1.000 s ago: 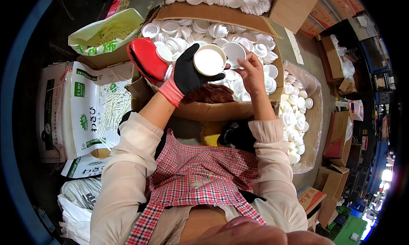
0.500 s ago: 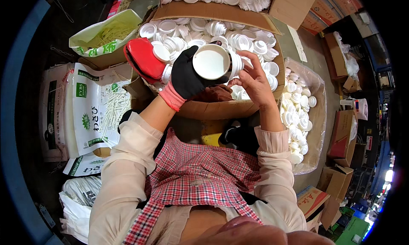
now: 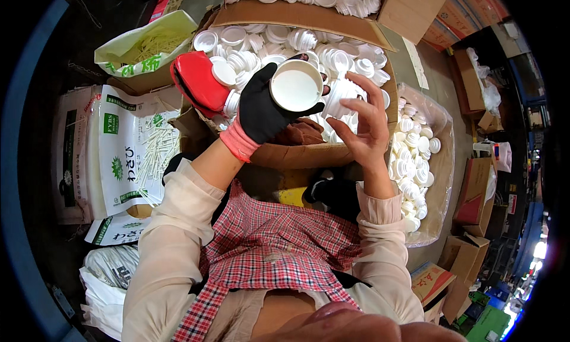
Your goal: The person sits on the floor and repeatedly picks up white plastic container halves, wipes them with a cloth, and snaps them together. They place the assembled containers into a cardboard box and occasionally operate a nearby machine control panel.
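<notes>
Cradling the white cup above the near side of the cardboard box, gloved left hand curls around it, likely for steadiness; bare right hand spread wide just rightward.

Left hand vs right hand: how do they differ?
The left hand wears a black glove with a pink cuff; the right hand is bare. The left hand holds a white round cap; the right hand is open, its contact with the white lids unclear. Both have beige sleeves.
</notes>
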A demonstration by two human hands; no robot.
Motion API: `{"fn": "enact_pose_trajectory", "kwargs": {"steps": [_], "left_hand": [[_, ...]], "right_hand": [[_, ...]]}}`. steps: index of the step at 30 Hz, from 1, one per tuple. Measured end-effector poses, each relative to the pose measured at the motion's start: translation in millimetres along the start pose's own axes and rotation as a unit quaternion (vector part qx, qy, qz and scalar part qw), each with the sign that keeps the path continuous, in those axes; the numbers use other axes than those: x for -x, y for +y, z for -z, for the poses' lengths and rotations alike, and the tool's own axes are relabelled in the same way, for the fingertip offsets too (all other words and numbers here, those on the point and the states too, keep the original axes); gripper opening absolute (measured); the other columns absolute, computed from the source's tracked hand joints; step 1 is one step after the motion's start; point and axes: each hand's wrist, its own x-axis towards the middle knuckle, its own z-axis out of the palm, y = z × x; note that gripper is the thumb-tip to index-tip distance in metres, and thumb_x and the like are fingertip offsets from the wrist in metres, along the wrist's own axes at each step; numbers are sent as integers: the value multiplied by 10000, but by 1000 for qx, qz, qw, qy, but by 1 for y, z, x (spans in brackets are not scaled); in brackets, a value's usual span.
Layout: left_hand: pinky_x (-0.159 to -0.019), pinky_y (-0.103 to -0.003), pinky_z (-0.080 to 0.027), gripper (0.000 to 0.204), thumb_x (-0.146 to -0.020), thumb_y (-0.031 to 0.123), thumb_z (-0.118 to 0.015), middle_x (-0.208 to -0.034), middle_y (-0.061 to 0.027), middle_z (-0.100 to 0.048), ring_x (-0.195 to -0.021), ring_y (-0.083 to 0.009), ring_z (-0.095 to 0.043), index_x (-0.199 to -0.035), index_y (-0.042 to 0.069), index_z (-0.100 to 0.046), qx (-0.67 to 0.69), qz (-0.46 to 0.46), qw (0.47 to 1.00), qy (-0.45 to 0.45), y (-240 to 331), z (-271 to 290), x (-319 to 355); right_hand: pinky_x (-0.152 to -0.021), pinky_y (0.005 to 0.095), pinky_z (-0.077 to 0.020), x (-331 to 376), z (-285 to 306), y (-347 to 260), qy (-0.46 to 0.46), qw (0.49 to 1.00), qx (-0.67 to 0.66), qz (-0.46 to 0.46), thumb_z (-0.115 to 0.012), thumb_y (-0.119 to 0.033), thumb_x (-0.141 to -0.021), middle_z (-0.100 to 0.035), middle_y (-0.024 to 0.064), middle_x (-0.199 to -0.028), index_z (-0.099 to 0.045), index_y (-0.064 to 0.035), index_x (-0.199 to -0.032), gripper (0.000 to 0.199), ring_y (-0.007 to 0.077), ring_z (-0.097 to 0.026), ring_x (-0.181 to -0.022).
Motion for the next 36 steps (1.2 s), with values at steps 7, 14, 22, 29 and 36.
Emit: {"fn": "enact_pose_trajectory", "kwargs": {"steps": [7, 14, 22, 29, 36], "left_hand": [[-930, -340, -432, 464, -792, 168, -662, -1207, -136, -552, -1067, -263, -556, -1199, 2, -514, -216, -72, 973, 29, 1, -2, 9], [-957, -302, -416, 565, -773, 15, -642, -1249, -124, -522, -1105, -192, -525, -1294, -8, -424, 102, -2, 993, 54, 9, -12, 7], [-1008, -313, -366, 453, -939, 158, -437, -1319, -116, -449, -1172, -188, -470, -1347, -19, -353, 334, 52, 940, 39, 18, -12, 7], [-989, -306, -383, 474, -927, 165, -485, -1298, -91, -462, -1152, -168, -478, -1349, -9, -359, 277, 62, 958, 39, 25, -12, 8], [-945, -278, -410, 591, -810, 28, -614, -1290, -73, -480, -1114, -137, -496, -1351, 7, -376, 374, 145, 915, 39, 25, -21, 2]], "right_hand": [[-904, 377, -445, -11, -19, -22, 1, 988, 153, 29, -780, 5, -608, -527, 159, -1190, -532, -45, -1162, 609, 316, -517, -1111], [-871, 368, -451, -11, -31, -24, -2, 974, 226, 22, -804, -36, -590, -538, 146, -1163, -536, -43, -1192, 660, 301, -533, -1050], [-869, 368, -452, -12, -33, -29, -10, 975, 219, 15, -796, -22, -590, -539, 141, -1163, -554, -47, -1178, 637, 298, -528, -1051], [-884, 367, -440, -11, -33, -27, -17, 976, 217, 15, -786, -35, -590, -540, 132, -1164, -561, -47, -1171, 624, 300, -512, -1075], [-880, 321, -415, -10, -36, -14, 134, 933, -167, -289, -570, -311, -884, -539, 133, -1152, -474, 7, -1236, 483, 221, -502, -1059]]}}
